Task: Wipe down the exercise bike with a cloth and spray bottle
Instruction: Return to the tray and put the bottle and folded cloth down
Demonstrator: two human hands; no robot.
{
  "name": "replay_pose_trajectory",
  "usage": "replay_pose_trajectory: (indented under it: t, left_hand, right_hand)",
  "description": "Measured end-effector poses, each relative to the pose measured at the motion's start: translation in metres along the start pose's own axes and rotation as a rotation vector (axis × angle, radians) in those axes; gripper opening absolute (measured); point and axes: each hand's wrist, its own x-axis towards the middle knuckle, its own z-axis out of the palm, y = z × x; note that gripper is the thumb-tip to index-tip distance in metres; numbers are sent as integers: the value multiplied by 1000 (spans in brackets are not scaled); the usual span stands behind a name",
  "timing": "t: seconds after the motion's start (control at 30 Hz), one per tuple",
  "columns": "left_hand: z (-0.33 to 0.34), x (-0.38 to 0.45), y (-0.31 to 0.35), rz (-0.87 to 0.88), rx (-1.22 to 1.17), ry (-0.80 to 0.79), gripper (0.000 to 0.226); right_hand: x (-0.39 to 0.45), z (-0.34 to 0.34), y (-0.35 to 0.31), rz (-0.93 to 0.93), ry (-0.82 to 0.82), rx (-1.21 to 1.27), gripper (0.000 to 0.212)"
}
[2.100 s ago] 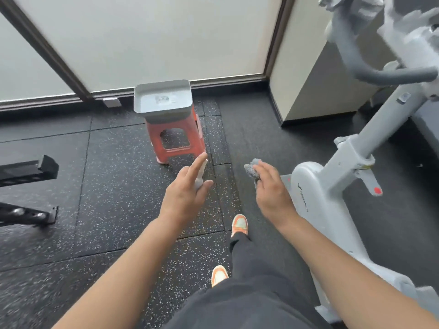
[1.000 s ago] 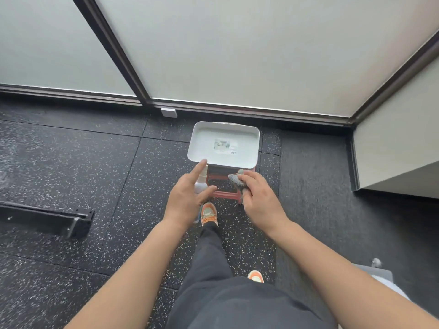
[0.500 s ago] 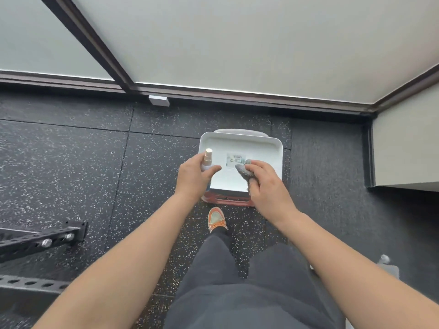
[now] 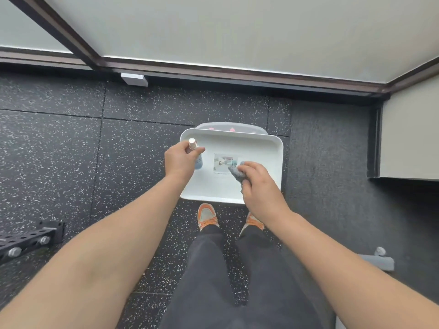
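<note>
My left hand [image 4: 180,160] is closed around a small spray bottle [image 4: 193,144] with a white cap, held upright over the left part of a white tray [image 4: 268,148]. My right hand [image 4: 259,184] grips a bunched grey cloth [image 4: 237,172] over the tray's middle, beside a printed label [image 4: 222,161] on the tray floor. The tray rests on a stool [image 4: 230,127], of which only the back rim shows. Of the exercise bike, just a grey foot [image 4: 380,261] appears at the lower right.
Black speckled rubber floor [image 4: 71,150] surrounds the stool. A frosted window with a dark frame [image 4: 213,74] runs along the back. A pale wall corner [image 4: 408,138] juts in at right. A black metal rack base [image 4: 28,238] lies at lower left. My orange shoes [image 4: 206,216] stand just before the tray.
I have stepped up to the stool, and the bike has left view except its foot. Both hands moved forward and down over the tray, still holding the bottle and the cloth.
</note>
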Motion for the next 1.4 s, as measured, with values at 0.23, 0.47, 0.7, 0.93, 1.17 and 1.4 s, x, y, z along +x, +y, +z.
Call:
replay_pose_trajectory:
  t: [0.23, 0.47, 0.7, 0.93, 1.17, 1.4]
  left_hand:
    - [4, 19, 6, -15, -60, 52, 32]
    - [1, 22, 5, 10, 6, 57, 37]
    - [-11, -8, -1, 231, 132, 211, 58]
    - [5, -70, 2, -312, -303, -345, 48]
    - [-9, -81, 18, -587, -920, -800, 51]
    - [-37, -75, 14, -448, -1001, -759, 29]
  right_hand:
    - [16, 1, 4, 12, -35, 6, 39]
    - [17, 0, -5, 58, -38, 58, 39]
    - [13, -8, -22, 323, -47, 314, 51]
    - [1, -8, -34, 535, -51, 759, 58]
    - [-3, -3, -42, 632, -26, 891, 29]
    - [-15, 0, -45, 592, -6, 1168, 22]
